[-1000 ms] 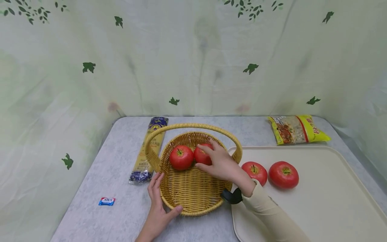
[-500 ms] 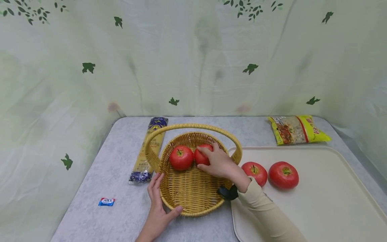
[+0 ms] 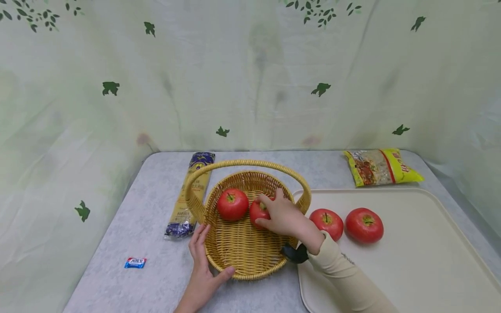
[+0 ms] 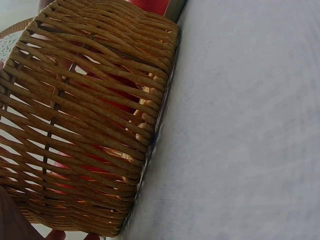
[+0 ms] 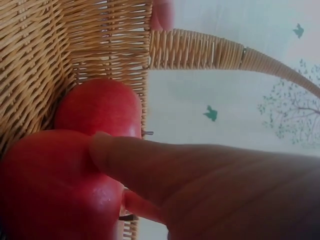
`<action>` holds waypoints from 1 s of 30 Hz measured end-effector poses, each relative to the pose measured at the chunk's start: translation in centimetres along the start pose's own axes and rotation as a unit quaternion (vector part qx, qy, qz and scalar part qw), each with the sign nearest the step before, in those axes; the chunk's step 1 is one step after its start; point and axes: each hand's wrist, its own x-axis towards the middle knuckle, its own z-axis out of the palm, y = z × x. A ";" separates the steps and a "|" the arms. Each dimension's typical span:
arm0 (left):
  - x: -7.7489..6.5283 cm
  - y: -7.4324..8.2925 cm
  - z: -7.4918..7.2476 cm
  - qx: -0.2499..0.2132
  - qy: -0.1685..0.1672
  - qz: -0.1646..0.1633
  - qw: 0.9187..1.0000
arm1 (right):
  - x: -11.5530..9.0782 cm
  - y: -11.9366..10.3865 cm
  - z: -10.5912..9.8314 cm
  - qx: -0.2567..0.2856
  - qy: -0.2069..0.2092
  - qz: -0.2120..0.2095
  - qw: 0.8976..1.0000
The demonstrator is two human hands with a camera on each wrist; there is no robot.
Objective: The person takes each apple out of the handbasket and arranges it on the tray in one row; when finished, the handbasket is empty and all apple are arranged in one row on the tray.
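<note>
Clock read from the basket centre, 12 at the far side. We have the right hand (image 3: 285, 216) inside the wicker basket (image 3: 250, 276), thumb and fingers pinching a red apple (image 3: 256, 212) at about 1 o'clock. Right wrist view backs us up: thumb pressed on that apple's skin. Second basket apple (image 3: 232, 204) sits at 11 o'clock, stem up, just beside the first; we can't tell if they touch.

Left hand (image 3: 203, 274) is on the outside, fingers spread along the wall at 8 to 9 o'clock, thumb on the rim near 7; it touches the basket, no curled grip that we see. Handle (image 3: 250, 163) stands up, arching over 12.

Tray (image 3: 411, 261) lies toward 3 and 4 o'clock; we log a nearer tray apple (image 3: 326, 222) and a farther tray apple (image 3: 365, 225) on it, side by side at 3. Long pasta pack (image 3: 183, 208) at 10, yellow bag (image 3: 379, 167) toward 2, small wrapped candy (image 3: 135, 263) between 8 and 9.
</note>
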 end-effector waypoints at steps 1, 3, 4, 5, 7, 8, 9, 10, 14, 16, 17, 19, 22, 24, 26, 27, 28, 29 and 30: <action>0.0 0.0 0.0 0.001 0.000 -0.002 1.000 | 0.0 0.0 0.0 -0.003 -0.006 0.001 1.000; -0.1 0.0 0.0 0.002 0.000 -0.005 1.000 | 0.1 0.1 0.1 -0.011 -0.018 0.003 1.000; -0.2 0.0 0.0 0.002 0.000 -0.007 1.000 | 0.1 0.1 0.2 -0.014 -0.022 0.003 1.000; -0.2 -0.1 0.0 0.003 0.001 -0.008 1.000 | 0.1 0.1 0.2 -0.015 -0.028 0.004 0.999; -0.2 -0.1 0.0 0.003 0.001 -0.012 1.000 | 0.1 0.2 0.3 -0.011 -0.036 0.002 0.999; -0.3 -0.1 0.0 0.003 0.001 -0.012 1.000 | 0.1 0.2 0.3 -0.007 -0.040 0.001 0.999; -0.3 -0.1 0.0 0.003 0.001 -0.012 1.000 | 0.1 0.2 0.3 -0.002 -0.043 -0.001 0.999; -0.3 -0.2 0.0 0.003 0.001 -0.011 1.000 | 0.1 0.1 0.3 0.004 -0.046 -0.003 0.999; -0.1 -0.2 0.1 0.008 0.001 -0.002 1.000 | -0.2 0.1 0.2 0.024 -0.056 -0.006 0.998; -0.1 -0.2 0.1 0.009 0.000 0.002 1.000 | -0.3 0.0 0.2 0.029 -0.060 -0.005 0.998; 0.0 -0.2 0.1 0.009 -0.001 0.001 1.000 | -0.3 0.0 0.2 0.030 -0.062 -0.005 0.998; -0.1 -0.2 0.1 0.010 -0.003 -0.002 1.000 | -0.4 0.0 0.3 0.026 -0.065 -0.009 0.997; -0.2 -0.2 0.0 0.012 -0.005 -0.009 1.000 | -0.5 0.1 0.4 0.019 -0.073 -0.017 0.997; -0.3 -0.2 0.0 0.013 -0.005 -0.011 1.000 | -0.5 0.1 0.4 0.014 -0.080 -0.023 0.996; -0.3 -0.2 0.0 0.014 -0.004 -0.012 1.000 | -0.5 0.1 0.5 0.014 -0.086 -0.025 0.996; -0.2 -0.2 0.0 0.014 -0.003 -0.012 1.000 | -0.4 0.1 0.4 0.013 -0.089 -0.025 0.996; -0.2 -0.2 0.0 0.014 -0.003 -0.012 1.000 | -0.4 0.1 0.4 0.011 -0.090 -0.025 0.996; -0.1 -0.1 0.0 0.014 -0.003 -0.011 1.000 | -0.3 0.1 0.4 0.010 -0.090 -0.025 0.996; -0.1 -0.1 0.0 0.013 -0.003 -0.010 1.000 | -0.3 0.1 0.4 0.010 -0.090 -0.024 0.996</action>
